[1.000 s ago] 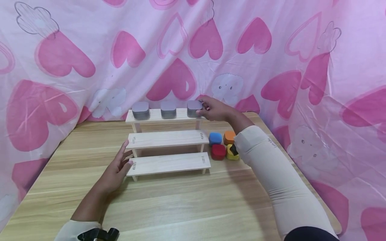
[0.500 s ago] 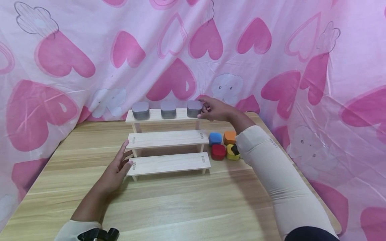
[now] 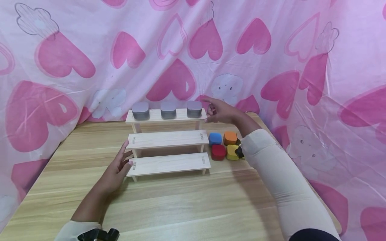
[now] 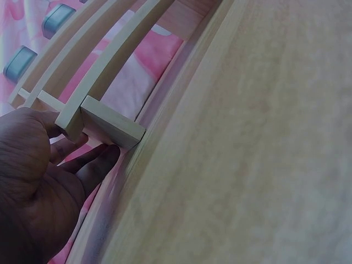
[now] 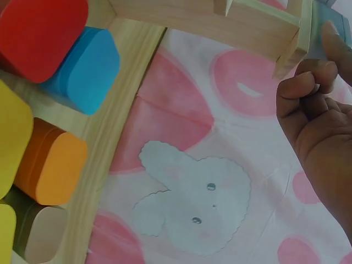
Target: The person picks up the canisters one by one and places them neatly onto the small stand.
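A three-tier wooden shelf [image 3: 169, 163] stands on the table. My left hand [image 3: 113, 174] grips its left end; in the left wrist view the thumb is over the lowest board [image 4: 113, 63] and the fingers are against the leg [image 4: 113, 124]. Three grey rounded containers sit along the top tier: a left one [image 3: 140, 111], a middle one [image 3: 168, 110] and a right one [image 3: 194, 109]. My right hand [image 3: 221, 111] hovers just right of the right grey container, apart from it and holding nothing. Its forefinger points out while other fingers bend loosely.
Right of the shelf stand a blue container [image 3: 215, 138], an orange one [image 3: 230, 138], a red one [image 3: 218, 152] and a yellow one [image 3: 231, 152]. The right wrist view shows a beige-topped one [image 5: 47, 234] too. A pink heart-patterned cloth [image 3: 126, 80] hangs behind the table [image 3: 169, 207].
My right hand has let go of the right grey container and drawn back slightly to the right. The container stays on the top tier. My left hand has not moved.
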### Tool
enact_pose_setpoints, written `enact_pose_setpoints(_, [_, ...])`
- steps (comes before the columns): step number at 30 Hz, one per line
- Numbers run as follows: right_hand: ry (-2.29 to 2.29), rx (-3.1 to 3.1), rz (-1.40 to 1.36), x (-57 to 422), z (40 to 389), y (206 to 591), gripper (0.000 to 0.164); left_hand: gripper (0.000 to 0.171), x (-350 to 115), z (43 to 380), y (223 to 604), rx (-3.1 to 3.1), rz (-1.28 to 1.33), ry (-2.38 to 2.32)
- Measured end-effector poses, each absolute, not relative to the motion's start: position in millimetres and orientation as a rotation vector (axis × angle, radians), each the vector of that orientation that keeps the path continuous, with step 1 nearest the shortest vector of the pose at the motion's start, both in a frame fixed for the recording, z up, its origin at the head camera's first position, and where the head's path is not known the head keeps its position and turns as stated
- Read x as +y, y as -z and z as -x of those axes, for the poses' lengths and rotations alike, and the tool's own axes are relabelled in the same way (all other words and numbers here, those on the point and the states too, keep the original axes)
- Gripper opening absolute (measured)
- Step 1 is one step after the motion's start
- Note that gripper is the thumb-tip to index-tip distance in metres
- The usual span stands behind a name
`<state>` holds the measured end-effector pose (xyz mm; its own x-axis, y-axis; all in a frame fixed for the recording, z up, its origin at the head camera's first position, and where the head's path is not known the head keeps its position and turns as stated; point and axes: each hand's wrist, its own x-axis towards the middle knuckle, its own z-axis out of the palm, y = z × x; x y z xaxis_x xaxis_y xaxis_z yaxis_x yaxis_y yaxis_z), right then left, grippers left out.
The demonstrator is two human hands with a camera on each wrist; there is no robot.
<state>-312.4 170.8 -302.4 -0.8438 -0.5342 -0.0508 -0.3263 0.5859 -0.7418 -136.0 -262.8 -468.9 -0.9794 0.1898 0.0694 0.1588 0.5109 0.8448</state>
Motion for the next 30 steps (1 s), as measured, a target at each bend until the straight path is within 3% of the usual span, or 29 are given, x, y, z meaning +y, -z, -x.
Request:
enact_pose_setpoints(9, [1.128, 2.613, 0.516, 194, 303, 310, 0.094, 0.087, -262, 135, 468, 2.689, -0.303, -1.515])
enact_pose_setpoints(24, [1.173, 2.658, 0.480, 227, 267, 333, 0.097, 0.086, -265, 135, 471, 2.669, -0.359, -1.576])
enact_pose_setpoints(30, [1.210, 2.659, 0.447, 246, 255, 345, 0.087, 0.087, -265, 135, 470, 2.663, -0.346, -1.574])
